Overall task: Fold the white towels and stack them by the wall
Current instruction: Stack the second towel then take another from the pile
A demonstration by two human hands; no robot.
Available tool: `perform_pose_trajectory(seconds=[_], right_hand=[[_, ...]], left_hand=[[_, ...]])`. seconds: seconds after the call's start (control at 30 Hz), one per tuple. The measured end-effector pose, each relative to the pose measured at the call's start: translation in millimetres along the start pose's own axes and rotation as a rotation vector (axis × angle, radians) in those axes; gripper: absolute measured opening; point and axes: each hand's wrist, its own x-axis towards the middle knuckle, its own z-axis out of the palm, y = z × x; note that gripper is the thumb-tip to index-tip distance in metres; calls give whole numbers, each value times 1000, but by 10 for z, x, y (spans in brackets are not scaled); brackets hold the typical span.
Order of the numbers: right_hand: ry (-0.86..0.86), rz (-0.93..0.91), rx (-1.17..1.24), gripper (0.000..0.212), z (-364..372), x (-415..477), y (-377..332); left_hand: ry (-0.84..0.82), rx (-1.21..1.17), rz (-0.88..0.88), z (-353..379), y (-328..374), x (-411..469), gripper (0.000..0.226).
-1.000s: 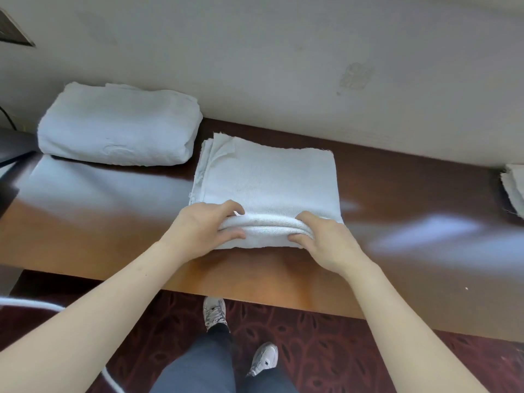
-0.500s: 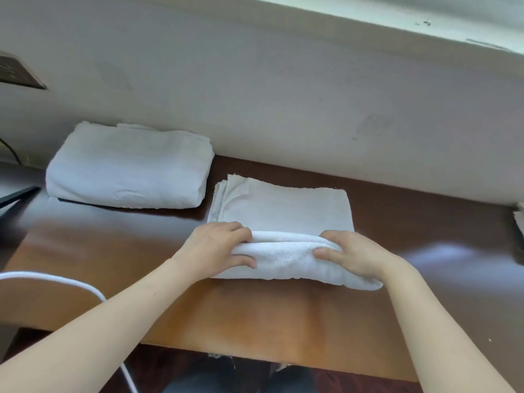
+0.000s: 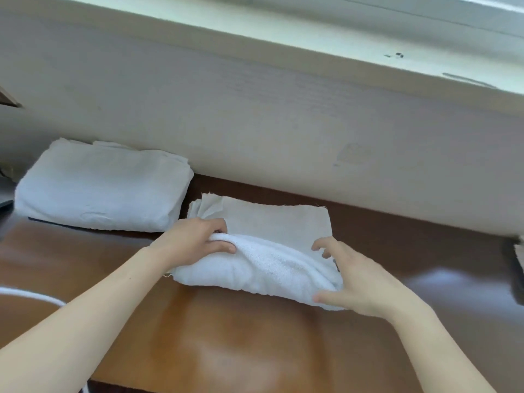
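The left grip (image 3: 195,242) is closed over the left end of a white terry towel (image 3: 263,268), fingers curled over the top of the raised near fold and thumb pressed against its front. The right grip (image 3: 360,279) cups the right end of the same fold: the thumb lies along the lower edge, the bent fingers spread loosely above, and the cloth sits in the crook between them. Whether those fingertips press on the flat layer behind cannot be told.

The towel lies at the centre of the frame on a glossy brown wooden desk (image 3: 226,336), partly folded, its near part bunched up into a thick roll and its far part lying flat with layered edges showing at the back left corner. It is near the beige wall (image 3: 255,123) but apart from it.

In the left of the frame a stack of folded white towels (image 3: 99,188) rests on the desk, touching the wall, just beside the towel in hand. A white cable (image 3: 28,293) curves in at the left edge, and a bit of white cloth (image 3: 520,251) shows at the right edge.
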Motion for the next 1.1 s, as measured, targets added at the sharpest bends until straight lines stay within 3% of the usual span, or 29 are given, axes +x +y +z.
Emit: perform_pose_trajectory(seconds=[0.07, 0.17, 0.33, 0.4, 0.5, 0.67, 0.93, 1.1], right_hand=[[-93, -32, 54, 67, -20, -2, 147], [-96, -73, 150, 52, -77, 114, 291], [84, 9, 773, 25, -157, 534, 473], [131, 82, 1005, 31, -139, 720, 523], [166, 159, 1141, 40, -91, 959, 552], [270, 242, 1054, 20, -78, 1230, 478], [475, 214, 599, 21, -103, 1542, 456], [533, 275, 497, 28, 34, 1614, 433]], left_hand=[[-12, -88, -44, 13, -59, 70, 46], [1, -240, -116, 17, -126, 142, 64], [40, -353, -190, -51, -180, 263, 55], [32, -365, -196, -84, -206, 339, 53], [30, -388, -204, -126, -238, 468, 47], [26, -333, -208, -223, -226, 630, 34], [131, 100, -159, -291, -217, 980, 33], [-12, -6, -223, -280, -335, 1070, 28]])
